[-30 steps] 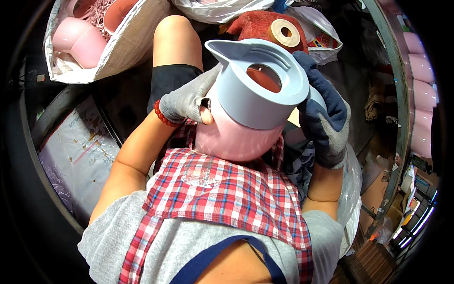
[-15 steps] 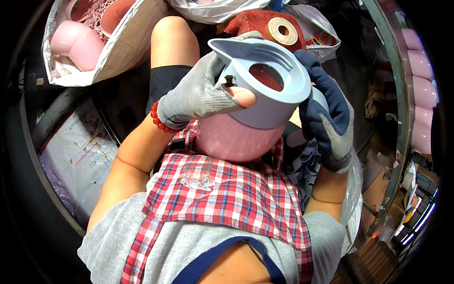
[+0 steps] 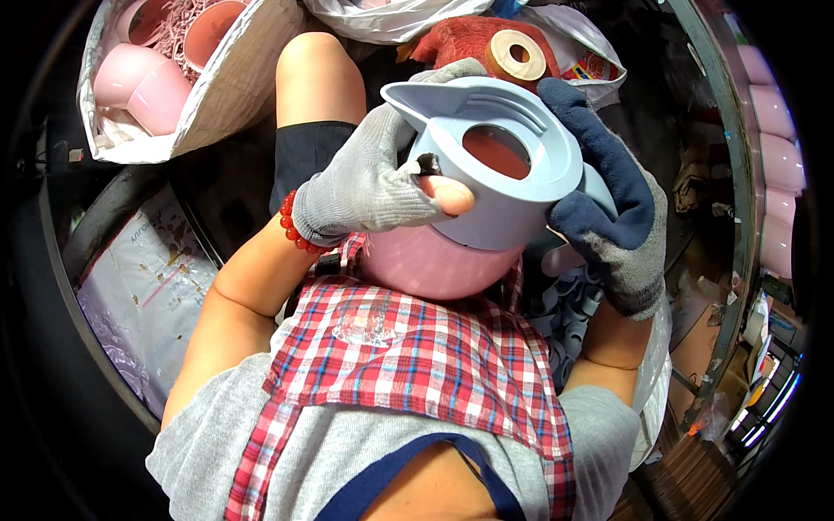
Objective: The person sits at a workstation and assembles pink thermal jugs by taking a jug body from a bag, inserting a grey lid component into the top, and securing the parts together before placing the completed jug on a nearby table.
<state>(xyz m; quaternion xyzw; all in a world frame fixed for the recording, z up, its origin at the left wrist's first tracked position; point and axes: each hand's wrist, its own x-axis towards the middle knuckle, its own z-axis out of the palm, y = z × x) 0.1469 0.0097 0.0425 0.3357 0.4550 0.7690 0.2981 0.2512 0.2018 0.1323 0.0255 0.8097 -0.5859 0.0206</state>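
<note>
A pink jug body [image 3: 439, 265] rests in my lap against the checked apron. On top of it sits a pale blue plastic collar [image 3: 499, 207] with a spout toward the left, a stub of handle at the right and a round hole showing the reddish inside. My left hand [image 3: 369, 187], in a grey glove, is closed round the collar's left side below the spout, its bare thumb tip pressing the front. My right hand [image 3: 617, 226], in a navy and grey glove, is closed round the right side by the handle. Its fingertips at the back are partly hidden.
A white woven sack [image 3: 221, 95] at the far left holds pink jug bodies [image 3: 143, 87]. Ahead lies a red cloth bundle [image 3: 443, 39] with a cream ring [image 3: 519, 54]. More pink bodies [image 3: 779, 162] line the right behind a metal frame post [image 3: 738, 130]. Blue-grey parts [image 3: 569, 317] lie beside my right arm.
The collar has turned and shifted slightly right and down on the pink body. My right hand has moved a little to the right with it, and my left hand keeps its grip.
</note>
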